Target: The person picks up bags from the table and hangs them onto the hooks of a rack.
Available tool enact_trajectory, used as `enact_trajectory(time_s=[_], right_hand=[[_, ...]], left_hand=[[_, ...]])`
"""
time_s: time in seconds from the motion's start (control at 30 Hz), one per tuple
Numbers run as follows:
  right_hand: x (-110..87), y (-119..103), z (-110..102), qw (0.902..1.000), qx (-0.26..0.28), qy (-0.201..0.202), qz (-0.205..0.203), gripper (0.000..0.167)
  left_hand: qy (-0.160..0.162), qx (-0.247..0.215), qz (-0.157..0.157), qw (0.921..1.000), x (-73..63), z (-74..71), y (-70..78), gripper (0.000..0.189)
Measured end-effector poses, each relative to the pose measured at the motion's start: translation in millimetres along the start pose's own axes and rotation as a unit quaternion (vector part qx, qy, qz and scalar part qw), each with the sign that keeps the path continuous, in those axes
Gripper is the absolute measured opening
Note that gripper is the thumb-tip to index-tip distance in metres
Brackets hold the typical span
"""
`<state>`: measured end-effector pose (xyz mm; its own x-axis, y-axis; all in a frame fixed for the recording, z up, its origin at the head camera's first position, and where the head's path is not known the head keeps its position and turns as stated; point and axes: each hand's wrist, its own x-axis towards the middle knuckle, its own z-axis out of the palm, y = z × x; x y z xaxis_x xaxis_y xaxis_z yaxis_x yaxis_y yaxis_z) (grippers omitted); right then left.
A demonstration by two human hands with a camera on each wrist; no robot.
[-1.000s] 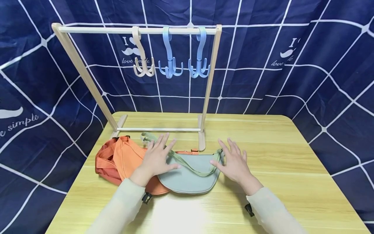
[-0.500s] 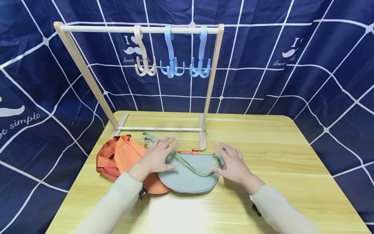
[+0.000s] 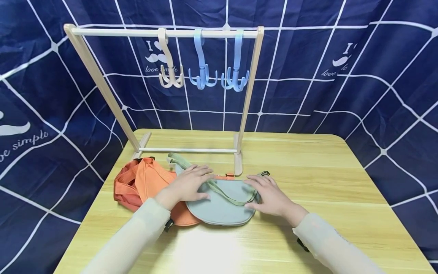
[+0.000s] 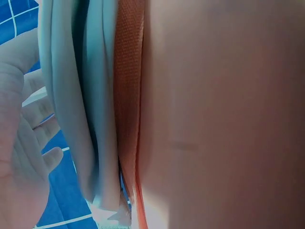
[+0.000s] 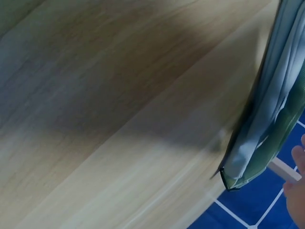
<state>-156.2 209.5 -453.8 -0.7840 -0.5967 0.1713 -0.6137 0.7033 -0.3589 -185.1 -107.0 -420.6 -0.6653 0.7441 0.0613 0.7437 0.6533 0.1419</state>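
A pale wood-grain bench fills the lower view, a bright patch of glare near its front; dark blue cloth with white grid lines and printed lettering stands behind it and on both sides; the bench's back edge ends in a rounded right corner, its side edges spread toward the person, and its front edge lies outside the frame; a wooden rack stands at the back left, a cream hook and two blue hooks hanging from its top rail; the widest stretch of plain wood lies between the right hand and the right edge; on the other side an orange bag lies near the left edge, leaving a narrow margin; a grey-blue bag lies mid-bench, in front of the rack's right foot, overlapping the orange one, a green strap across it; the left hand is over its upper left part, the right hand at its right side; each grip is apart, fingers relaxed, thumb held away; whether the fingertips touch the bag, I cannot tell.
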Motion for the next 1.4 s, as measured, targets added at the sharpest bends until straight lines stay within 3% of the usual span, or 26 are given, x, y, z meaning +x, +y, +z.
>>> enact_trajectory(time_s=[0.27, 0.5, 0.73, 1.17, 1.4], right_hand=[[2.6, -0.2, 7.2, 0.9988, -0.011, -0.004, -0.048, 0.061], [5.2, -5.0, 11.2, 0.9978, 0.004, -0.007, -0.065, 0.041], [8.0, -7.3, 18.3, 0.9962, 0.029, -0.010, -0.081, 0.029], [9.7, -11.8, 27.4, 0.9934, 0.102, 0.005, -0.054, 0.021], [13.3, -10.3, 31.3, 0.9850, 0.161, 0.024, -0.058, 0.020]], left_hand=[[0.001, 0.010, 0.013, 0.9999, 3.7, 3.8, 3.9, 0.058], [0.024, 0.012, 0.029, 0.9992, 4.6, 9.8, 7.8, 0.045], [0.060, -0.027, 0.043, 0.9969, 5.6, 20.3, 9.2, 0.036], [0.094, -0.118, 0.022, 0.9883, 2.9, 33.5, 2.4, 0.020], [0.101, -0.163, 0.024, 0.9810, 2.8, 28.5, 0.5, 0.010]])
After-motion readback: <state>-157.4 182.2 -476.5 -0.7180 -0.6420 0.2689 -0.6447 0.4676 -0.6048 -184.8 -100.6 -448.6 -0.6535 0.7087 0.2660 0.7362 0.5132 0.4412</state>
